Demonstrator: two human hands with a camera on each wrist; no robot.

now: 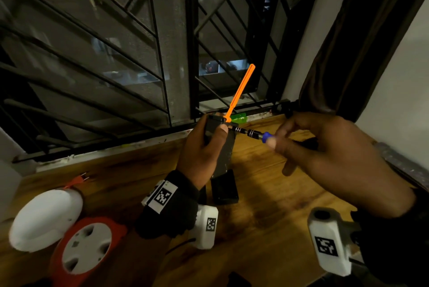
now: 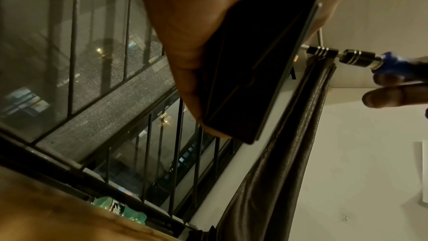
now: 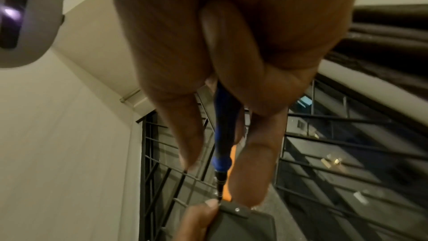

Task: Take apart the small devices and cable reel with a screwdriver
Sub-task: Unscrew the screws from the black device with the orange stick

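Over table (image 1: 267, 194): fingers (image 1: 276, 138) (right) pinching screwdriver (image 1: 253, 133)

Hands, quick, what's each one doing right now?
Left hand: grips the black device.
Right hand: pinches the screwdriver, tip at the device's top end.

A: Which parts of the black device (image 1: 219, 145) are concealed?
B: The side under the left hand (image 1: 199, 152); its lower end, below the grip, is blurred.

A: And the screwdriver (image 1: 251, 133)?
B: Its rear handle lies inside the right hand (image 1: 325, 156); the tip, at the device's top corner beside the left thumb, is too small to resolve.

A: Near the counter's (image 1: 267, 205) edge?
B: The cable reel (image 1: 86, 245) is cropped by the frame.
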